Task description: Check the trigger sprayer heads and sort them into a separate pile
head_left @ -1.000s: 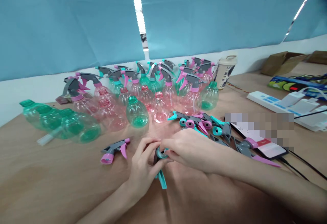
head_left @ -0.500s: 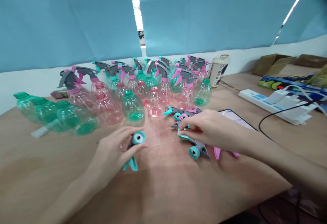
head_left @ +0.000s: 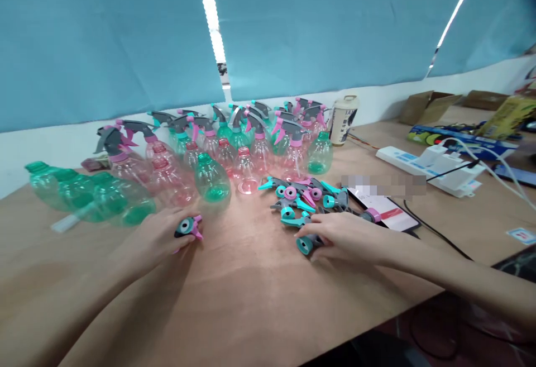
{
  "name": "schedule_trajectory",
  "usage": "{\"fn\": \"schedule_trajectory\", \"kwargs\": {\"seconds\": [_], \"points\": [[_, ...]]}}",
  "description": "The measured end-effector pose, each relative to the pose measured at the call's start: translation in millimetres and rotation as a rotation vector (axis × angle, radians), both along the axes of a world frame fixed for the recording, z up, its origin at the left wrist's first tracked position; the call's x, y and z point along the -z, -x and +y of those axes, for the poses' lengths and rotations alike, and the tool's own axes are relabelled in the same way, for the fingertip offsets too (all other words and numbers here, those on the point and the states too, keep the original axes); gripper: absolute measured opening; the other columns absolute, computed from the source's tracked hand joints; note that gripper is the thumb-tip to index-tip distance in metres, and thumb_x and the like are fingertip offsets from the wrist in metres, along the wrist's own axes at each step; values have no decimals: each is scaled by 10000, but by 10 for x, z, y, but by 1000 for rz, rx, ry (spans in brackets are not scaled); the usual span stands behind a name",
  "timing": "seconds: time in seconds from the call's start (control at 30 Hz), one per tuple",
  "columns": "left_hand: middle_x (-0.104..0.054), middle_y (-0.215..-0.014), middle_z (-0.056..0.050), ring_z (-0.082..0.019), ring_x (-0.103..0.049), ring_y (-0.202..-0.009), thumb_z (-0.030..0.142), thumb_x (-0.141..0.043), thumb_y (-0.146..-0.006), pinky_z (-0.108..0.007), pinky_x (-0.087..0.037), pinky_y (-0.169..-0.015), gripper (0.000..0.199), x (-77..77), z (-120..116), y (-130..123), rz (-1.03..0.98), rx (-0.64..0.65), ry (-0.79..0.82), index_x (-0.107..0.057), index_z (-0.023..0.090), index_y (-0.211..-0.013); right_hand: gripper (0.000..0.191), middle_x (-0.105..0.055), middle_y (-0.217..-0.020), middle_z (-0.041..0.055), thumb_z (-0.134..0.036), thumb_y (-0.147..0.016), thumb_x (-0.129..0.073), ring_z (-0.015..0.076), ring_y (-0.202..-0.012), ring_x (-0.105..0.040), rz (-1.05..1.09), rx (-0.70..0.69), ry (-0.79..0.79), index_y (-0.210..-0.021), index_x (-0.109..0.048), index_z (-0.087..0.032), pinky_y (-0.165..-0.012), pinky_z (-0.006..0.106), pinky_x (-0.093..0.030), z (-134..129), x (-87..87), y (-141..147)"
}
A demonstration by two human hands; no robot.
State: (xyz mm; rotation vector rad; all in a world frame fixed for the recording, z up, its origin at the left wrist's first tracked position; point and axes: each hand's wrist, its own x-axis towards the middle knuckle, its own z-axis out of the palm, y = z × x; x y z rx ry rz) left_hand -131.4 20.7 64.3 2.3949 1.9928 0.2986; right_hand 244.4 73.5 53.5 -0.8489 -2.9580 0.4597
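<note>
My left hand point(head_left: 157, 236) is closed around a trigger spray head point(head_left: 185, 226) with a round teal collar facing me. Pink plastic shows beside that collar, and much of the grey body is hidden by the fingers. On the right, my right hand point(head_left: 335, 236) grips another spray head point(head_left: 304, 245) at the near edge of a pile, thumb below and fingers above, its teal collar turned toward me. Loose grey spray heads point(head_left: 290, 192) with teal or pink parts lie just beyond it. Between the hands and the wall stand pink and green bottles, including an uncapped green bottle point(head_left: 213, 180).
Several bottles with sprayers fitted point(head_left: 258, 141) stand at the back. Green bottles point(head_left: 121, 199) crowd the left. A phone point(head_left: 393, 213) lies beside my right forearm, near a white power strip point(head_left: 419, 168) with cables. A paper cup point(head_left: 344, 121) and cardboard box point(head_left: 429, 107) are behind.
My left hand has moved left, and pink now shows on what it holds where teal did before. My right hand has come down onto the teal-collared spray head nearest me. The view has shifted slightly.
</note>
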Motion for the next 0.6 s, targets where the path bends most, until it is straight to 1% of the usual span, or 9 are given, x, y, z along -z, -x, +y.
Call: {"fn": "schedule_trajectory", "kwargs": {"seconds": [0.07,0.1,0.17,0.27,0.33,0.37,0.4,0.5,0.6], "points": [[-633,-1072,-96,-308,-585,-956,409,-552,-799,-382,-452,-759,336,-26,-14,-153,106,35,-27,-611,226,-1074,282,-635,-969,46,-301,-801,-613,228,-855,-598,16,22,3,-1079,-611,-250,-672,300,-408,14,43,17],[-599,-1139,-112,-314,-553,-1024,415,-535,-818,-419,-439,-827,379,-48,-28,-260,113,56,-51,-580,203,-1128,274,-640,-959,47,-294,-793,-619,228,-852,-599,25,34,4,-1062,-618,-246,-669,297,-405,20,58,25],[-557,-1208,-111,-290,-529,-1074,365,-495,-854,-434,-428,-890,362,-87,-67,-526,48,107,-70,-547,197,-1170,271,-646,-946,46,-300,-776,-639,226,-847,-601,43,44,9,-1041,-627,-242,-658,286,-397,26,78,40],[-579,-1181,-55,-247,-545,-1074,281,-495,-858,-416,-440,-922,289,-74,-134,-982,-90,208,16,-553,243,-1139,267,-645,-875,23,-313,-805,-617,192,-787,-596,87,57,25,-1061,-606,-237,-634,263,-385,6,78,53],[-580,-1177,-35,-218,-560,-1069,167,-504,-829,-380,-471,-906,359,-1,-167,-1249,-202,290,78,-520,262,-1175,239,-630,-812,7,-270,-831,-582,161,-723,-581,179,91,87,-1064,-578,-216,-608,246,-383,-34,59,54],[-579,-1171,-35,-210,-569,-1059,149,-529,-815,-366,-485,-893,400,51,-178,-1356,-261,328,103,-500,265,-1197,226,-622,-795,1,-238,-838,-565,148,-698,-573,238,107,137,-1061,-563,-204,-597,239,-386,-64,44,52],[-569,-1180,-41,-212,-567,-1067,152,-563,-806,-372,-488,-898,439,110,-185,-1443,-314,338,85,-480,269,-1221,218,-617,-794,-2,-209,-839,-552,138,-682,-570,297,113,196,-1056,-547,-195,-588,232,-393,-98,27,49],[-591,-1091,-43,-201,-599,-986,188,-616,-813,-346,-519,-830,377,296,-200,-1594,-457,371,-69,-513,266,-1168,210,-614,-847,0,-178,-841,-534,119,-686,-586,416,98,373,-1048,-506,-189,-588,220,-431,-211,-28,47],[-617,-960,-32,-171,-620,-858,190,-610,-831,-296,-538,-740,280,441,-219,-1642,-542,391,-212,-541,233,-1099,195,-617,-896,11,-183,-843,-540,123,-745,-613,477,103,495,-1032,-492,-190,-614,224,-469,-290,-61,73]]}}
